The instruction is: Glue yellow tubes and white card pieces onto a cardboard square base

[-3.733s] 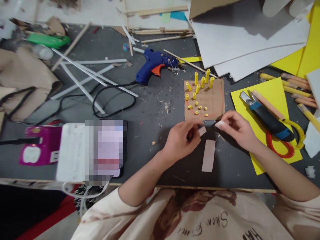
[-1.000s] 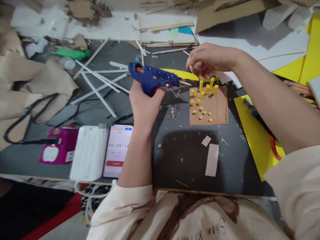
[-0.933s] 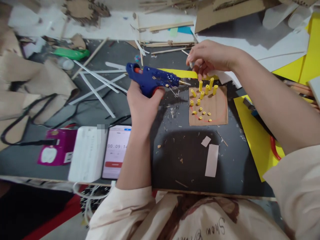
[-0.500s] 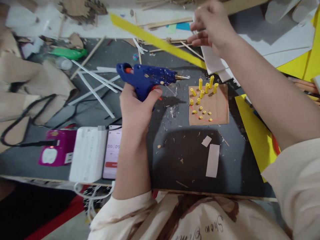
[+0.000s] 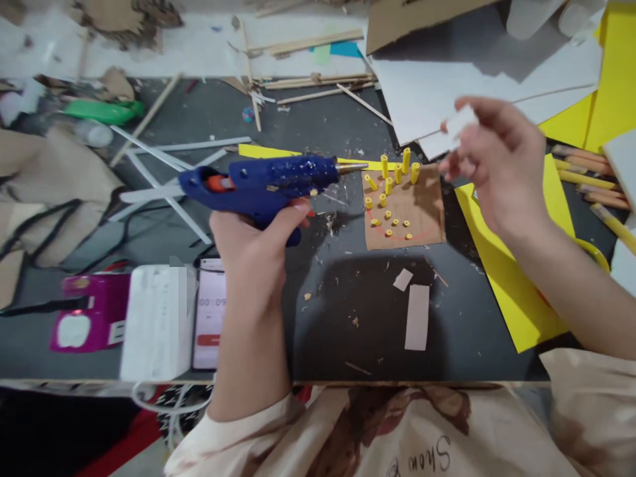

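My left hand (image 5: 253, 245) grips a blue glue gun (image 5: 258, 185) held level above the table, its metal nozzle pointing right toward a small brown cardboard square (image 5: 422, 218). Several short yellow tubes (image 5: 395, 169) stand glued on that square. My right hand (image 5: 501, 162) hovers above and right of the square, fingers pinched on a small white piece (image 5: 461, 121). A long yellow paper strip (image 5: 268, 152) lies on the table behind the gun.
Two pale card strips (image 5: 416, 317) lie on the dark table near me. A phone (image 5: 209, 315), a white box (image 5: 149, 321) and a magenta box (image 5: 87, 318) sit left. Yellow paper (image 5: 511, 291), white sheets (image 5: 477, 86), wooden sticks and white strips clutter the back.
The right hand came down from the far back, where it lifted the yellow strip, and now holds a white piece over the cardboard square. The strip lies flat. The gun moved left and lower.
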`<state>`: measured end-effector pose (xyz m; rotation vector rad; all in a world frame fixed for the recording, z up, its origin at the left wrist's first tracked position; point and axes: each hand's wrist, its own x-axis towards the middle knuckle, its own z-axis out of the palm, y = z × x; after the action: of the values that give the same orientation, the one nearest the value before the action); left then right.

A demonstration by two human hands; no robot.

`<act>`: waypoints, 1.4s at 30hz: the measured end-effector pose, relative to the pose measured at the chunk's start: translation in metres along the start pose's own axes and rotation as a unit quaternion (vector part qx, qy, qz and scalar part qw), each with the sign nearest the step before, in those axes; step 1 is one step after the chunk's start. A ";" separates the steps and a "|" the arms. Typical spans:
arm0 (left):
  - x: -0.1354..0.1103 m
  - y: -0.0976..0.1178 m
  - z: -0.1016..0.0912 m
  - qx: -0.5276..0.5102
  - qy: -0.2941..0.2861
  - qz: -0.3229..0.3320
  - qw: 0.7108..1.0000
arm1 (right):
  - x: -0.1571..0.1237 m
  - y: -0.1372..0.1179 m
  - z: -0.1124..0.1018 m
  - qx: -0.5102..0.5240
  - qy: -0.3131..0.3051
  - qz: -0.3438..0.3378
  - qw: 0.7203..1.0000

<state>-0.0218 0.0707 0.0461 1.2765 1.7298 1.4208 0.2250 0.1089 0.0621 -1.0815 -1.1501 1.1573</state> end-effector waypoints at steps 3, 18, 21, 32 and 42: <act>-0.008 -0.002 -0.003 -0.026 -0.041 -0.022 0.999 | -0.044 0.011 -0.006 -0.038 -0.018 0.044 0.998; -0.023 -0.014 0.001 0.036 -0.207 -0.047 0.977 | -0.073 0.050 -0.020 -0.171 -0.066 -0.038 0.982; -0.026 -0.015 0.001 0.054 -0.215 -0.011 0.975 | -0.073 0.049 -0.020 -0.181 -0.082 -0.035 0.979; -0.034 -0.010 0.009 0.077 -0.221 0.082 0.969 | -0.070 0.045 -0.018 -0.237 -0.097 -0.084 0.963; -0.033 -0.015 0.011 0.087 -0.211 0.166 0.959 | -0.070 0.045 -0.018 -0.233 -0.108 -0.086 0.963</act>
<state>-0.0046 0.0454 0.0239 1.8822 1.4164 1.0692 0.2355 0.0436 0.0091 -1.1943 -1.7131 0.9026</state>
